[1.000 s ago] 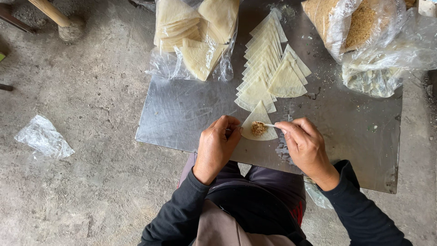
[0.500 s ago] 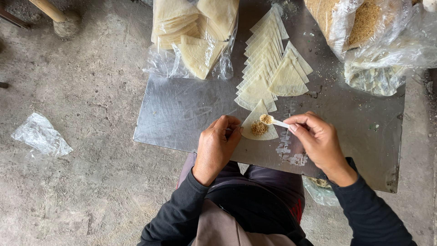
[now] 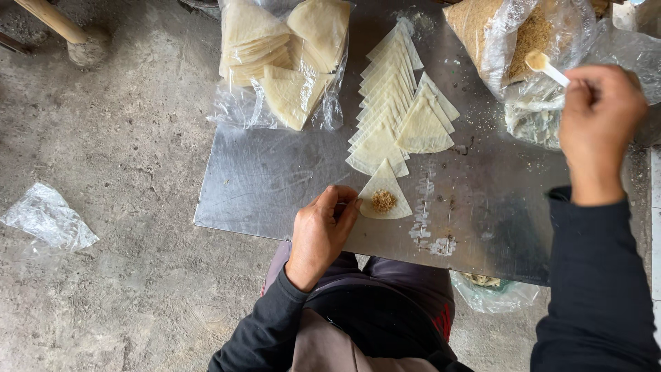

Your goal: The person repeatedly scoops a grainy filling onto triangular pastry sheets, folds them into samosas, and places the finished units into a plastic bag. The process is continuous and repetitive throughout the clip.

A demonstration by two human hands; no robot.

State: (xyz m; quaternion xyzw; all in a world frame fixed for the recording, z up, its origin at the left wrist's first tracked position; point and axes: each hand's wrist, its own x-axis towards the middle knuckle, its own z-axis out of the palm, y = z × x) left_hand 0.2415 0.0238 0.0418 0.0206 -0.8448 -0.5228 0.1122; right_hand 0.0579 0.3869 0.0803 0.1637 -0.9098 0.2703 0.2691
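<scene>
My left hand [image 3: 322, 231] rests on the near edge of a metal sheet [image 3: 275, 186], fingertips on the left corner of a triangular pastry wrapper [image 3: 385, 187] that carries a small heap of brown crumbly filling [image 3: 383, 200]. My right hand [image 3: 600, 114] is raised at the far right, gripping a small white spoon [image 3: 547, 66] whose bowl points into an open clear bag of brown filling [image 3: 530, 34]. Rows of triangular wrappers [image 3: 392, 103] lie fanned out on the sheet behind the filled one.
A clear plastic bag of stacked wrappers [image 3: 282, 62] lies at the sheet's far left. A crumpled plastic bag [image 3: 45, 217] sits on the concrete floor at left. A wooden handle [image 3: 58, 24] stands top left. Another plastic bag [image 3: 492, 293] lies under the sheet's near edge.
My right hand has lifted the spoon off the wrapper and swung up and right to the filling bag. The filling stays on the wrapper. My left hand keeps its place.
</scene>
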